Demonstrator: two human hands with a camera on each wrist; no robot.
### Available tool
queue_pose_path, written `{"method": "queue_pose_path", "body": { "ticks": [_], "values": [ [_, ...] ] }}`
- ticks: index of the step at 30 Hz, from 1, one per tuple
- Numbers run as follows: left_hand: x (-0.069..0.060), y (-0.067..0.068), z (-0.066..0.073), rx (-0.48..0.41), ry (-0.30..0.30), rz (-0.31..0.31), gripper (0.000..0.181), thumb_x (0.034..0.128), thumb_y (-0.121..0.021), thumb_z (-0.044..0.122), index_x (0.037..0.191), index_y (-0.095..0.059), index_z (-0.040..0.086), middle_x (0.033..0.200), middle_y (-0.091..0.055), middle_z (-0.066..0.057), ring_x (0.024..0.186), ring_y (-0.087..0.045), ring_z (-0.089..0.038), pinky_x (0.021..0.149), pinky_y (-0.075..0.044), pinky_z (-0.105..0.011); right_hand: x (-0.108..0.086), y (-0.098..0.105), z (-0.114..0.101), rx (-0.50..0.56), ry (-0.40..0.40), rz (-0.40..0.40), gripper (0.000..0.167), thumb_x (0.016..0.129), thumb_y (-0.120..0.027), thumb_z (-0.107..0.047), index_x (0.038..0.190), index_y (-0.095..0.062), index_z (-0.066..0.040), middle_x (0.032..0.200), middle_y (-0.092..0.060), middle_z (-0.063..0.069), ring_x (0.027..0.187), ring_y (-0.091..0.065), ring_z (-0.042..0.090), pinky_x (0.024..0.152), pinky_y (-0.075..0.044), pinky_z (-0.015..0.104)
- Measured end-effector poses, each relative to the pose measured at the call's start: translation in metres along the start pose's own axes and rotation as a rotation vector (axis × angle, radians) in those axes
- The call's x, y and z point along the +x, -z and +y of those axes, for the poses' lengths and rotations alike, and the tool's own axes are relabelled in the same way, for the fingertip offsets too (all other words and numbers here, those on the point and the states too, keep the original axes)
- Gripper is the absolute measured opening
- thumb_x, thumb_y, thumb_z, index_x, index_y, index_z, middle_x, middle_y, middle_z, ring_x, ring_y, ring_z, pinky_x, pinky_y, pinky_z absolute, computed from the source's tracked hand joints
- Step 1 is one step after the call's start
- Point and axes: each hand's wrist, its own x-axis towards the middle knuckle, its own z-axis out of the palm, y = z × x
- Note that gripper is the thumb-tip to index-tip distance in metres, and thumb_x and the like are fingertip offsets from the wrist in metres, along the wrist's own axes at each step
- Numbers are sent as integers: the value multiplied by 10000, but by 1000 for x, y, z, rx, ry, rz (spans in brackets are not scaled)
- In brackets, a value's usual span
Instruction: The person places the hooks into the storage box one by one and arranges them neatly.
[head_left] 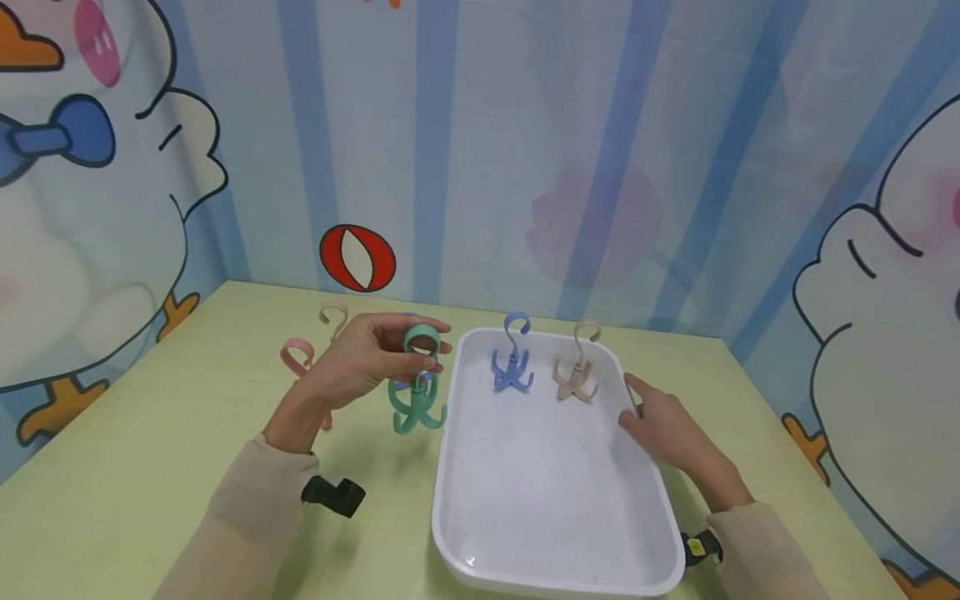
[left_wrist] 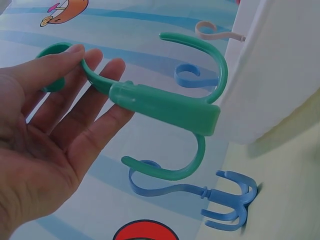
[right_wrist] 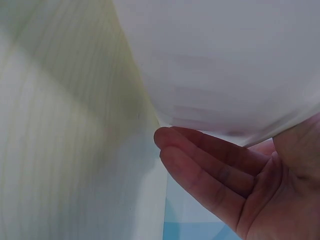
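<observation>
My left hand (head_left: 363, 354) pinches a green four-pronged hook (head_left: 417, 404) by its curled top, with the prongs hanging down beside the tray's left side. With thumb over the rim and fingers along the outer wall, my right hand (head_left: 671, 429) holds the white tray (head_left: 551, 483). Inside the tray's far end stand a blue hook (head_left: 512, 371) and a beige hook (head_left: 576, 379). Another blue hook (left_wrist: 227, 196) stands on the table, mostly hidden behind my left hand in the head view.
Left of the tray, a pink hook (head_left: 297, 354) and a second beige hook (head_left: 334, 313) stand on the pale table (head_left: 150, 442), partly covered by my left hand. A striped cartoon backdrop (head_left: 487, 167) rises behind the table.
</observation>
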Motion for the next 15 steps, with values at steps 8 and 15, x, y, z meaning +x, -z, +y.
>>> {"method": "queue_pose_path", "body": {
  "ticks": [8,15],
  "values": [
    [1,-5,5,11,-14,-7,440,955,-752,38,1388,-677,60,1243,-767,-146,1043,-786,-272,855,-654,-341,0,0,0,4,-12,1,703,1043,-523,-148,1627,-223,105,1216,-701,352,875,-760,280,629,-608,367],
    [5,-9,8,5,-20,-21,443,954,-745,22,1390,-677,66,1255,-760,-157,1053,-783,-267,855,-650,-320,0,0,0,7,-16,0,707,1048,-529,-150,1632,-216,97,1206,-708,342,863,-755,265,614,-595,358]
  ]
}}
